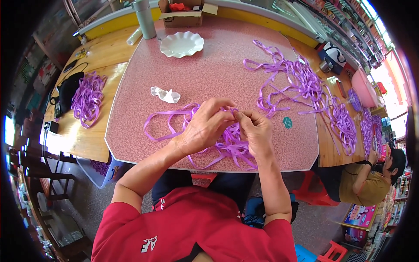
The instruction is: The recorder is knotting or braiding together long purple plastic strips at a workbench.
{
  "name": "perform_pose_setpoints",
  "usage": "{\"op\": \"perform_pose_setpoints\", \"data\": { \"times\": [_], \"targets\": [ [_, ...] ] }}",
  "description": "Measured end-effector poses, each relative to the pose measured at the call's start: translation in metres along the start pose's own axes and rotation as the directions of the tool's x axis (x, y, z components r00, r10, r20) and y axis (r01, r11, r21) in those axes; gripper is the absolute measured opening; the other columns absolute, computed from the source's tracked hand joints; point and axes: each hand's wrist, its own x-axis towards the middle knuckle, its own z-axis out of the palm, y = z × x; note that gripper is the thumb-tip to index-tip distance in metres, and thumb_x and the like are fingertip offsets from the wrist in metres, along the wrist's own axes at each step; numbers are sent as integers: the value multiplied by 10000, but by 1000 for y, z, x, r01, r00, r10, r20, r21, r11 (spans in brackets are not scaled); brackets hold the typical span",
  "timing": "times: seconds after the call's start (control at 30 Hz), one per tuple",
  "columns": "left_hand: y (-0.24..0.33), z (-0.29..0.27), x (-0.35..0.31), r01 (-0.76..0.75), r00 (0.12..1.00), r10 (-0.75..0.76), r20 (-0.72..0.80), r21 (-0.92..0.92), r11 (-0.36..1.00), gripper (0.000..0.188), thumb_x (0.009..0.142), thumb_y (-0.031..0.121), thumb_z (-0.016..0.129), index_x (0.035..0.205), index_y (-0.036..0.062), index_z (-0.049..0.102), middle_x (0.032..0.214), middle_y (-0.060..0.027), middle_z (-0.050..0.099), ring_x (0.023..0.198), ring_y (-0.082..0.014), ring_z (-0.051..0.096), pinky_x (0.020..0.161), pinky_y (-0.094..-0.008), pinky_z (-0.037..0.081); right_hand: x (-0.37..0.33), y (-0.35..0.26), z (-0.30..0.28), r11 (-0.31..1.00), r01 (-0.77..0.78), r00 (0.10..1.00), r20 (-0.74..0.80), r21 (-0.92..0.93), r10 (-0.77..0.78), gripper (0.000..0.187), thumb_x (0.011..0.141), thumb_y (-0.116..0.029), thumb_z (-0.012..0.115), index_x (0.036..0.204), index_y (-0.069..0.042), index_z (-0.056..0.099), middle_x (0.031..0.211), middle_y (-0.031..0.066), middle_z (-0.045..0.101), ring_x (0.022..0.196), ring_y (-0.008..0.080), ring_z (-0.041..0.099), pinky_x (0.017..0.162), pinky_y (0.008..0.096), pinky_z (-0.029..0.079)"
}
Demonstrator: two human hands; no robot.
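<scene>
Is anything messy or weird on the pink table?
Yes: a crumpled white scrap, maybe tissue, lies between the white plate and the nearest purple ribbon heap. It looks like stray litter. The ribbon looks tangled, too.

Hands (pixel 201 124) (pixel 256 130) pinching purple ribbon (pixel 232 136), pink tabletop (pixel 222 78), white scalloped plate (pixel 181 44)

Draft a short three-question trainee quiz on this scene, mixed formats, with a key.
1. What do the left hand and right hand hold?
2. True or false: the scalloped white plate is nearer the person than the crumpled white scrap.
3. Which stands just left of the cardboard box?
A) pink basin
B) grey-green bottle
C) red stool

Key: 1. purple ribbon; 2. false; 3. B.
</scene>
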Motion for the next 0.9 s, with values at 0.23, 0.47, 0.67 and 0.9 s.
{"op": "perform_pose_setpoints", "data": {
  "times": [0.23, 0.47, 0.67, 0.9],
  "targets": [
    [0, 10, -12, 557, 746, -611, 266, -752, 353, 133, 981, 178, 623, 1020, 60, 575, 993, -64, 620, 916, -179, 608, 871, -339, 500, -6, 5, 10, 983, 175, 983, -66, 45, -172, 47, 950, -75, 619, 967, -51, 657, 781, -18, 591, 590, 34, 477, 457, 204, 331],
    [-9, 10, -9, 523, 631, -589, 505, -838, -158, 199, 1016, 208, 570, 1105, 34, 608, 1043, -54, 654, 982, -162, 640, 897, -334, 519, 0, 2, 4, 223, 744, 519, 335, -630, -786, 199, 829, 57, 703, 1006, -22, 659, 909, 101, 625, 765, 239, 624, 619, 333, 508],
    [9, 9, -8, 546, 744, -599, 297, -786, 289, 188, 994, 103, 597, 1147, -7, 598, 1091, -64, 646, 1040, -129, 614, 931, -300, 503, -2, -2, 0, 210, 705, 553, 340, -678, -760, 188, 822, 68, 707, 990, -8, 666, 906, 108, 642, 767, 246, 634, 623, 324, 510],
    [9, 11, -8, 516, 743, -636, 209, -784, 345, 143, 979, 68, 615, 1101, -3, 591, 1040, -18, 641, 969, -78, 598, 866, -246, 497, -4, -8, 6, 424, 660, 677, 245, -621, -695, 134, 847, 39, 710, 968, 5, 663, 899, 109, 655, 761, 214, 644, 631, 310, 514]
  ]
}}
